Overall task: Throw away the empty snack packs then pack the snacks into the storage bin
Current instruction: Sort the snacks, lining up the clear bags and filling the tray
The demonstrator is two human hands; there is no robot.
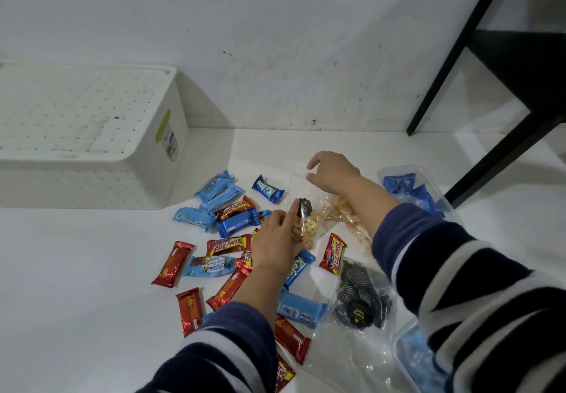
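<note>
A clear bag of pale nuts with a black label lies in the middle of a scatter of red and blue snack bars on the white floor. My left hand grips the bag's lower, filled end, index finger stretched along it. My right hand pinches the bag's clear top edge. A second clear bag of pale chips lies partly under my right forearm. The white perforated storage bin, lid on, stands at the far left against the wall.
A clear bag of black-and-white spiral snacks lies near my right sleeve. A clear container with blue packs sits at the right, another clear blue-tinted container at the lower right. Black furniture legs stand at the right.
</note>
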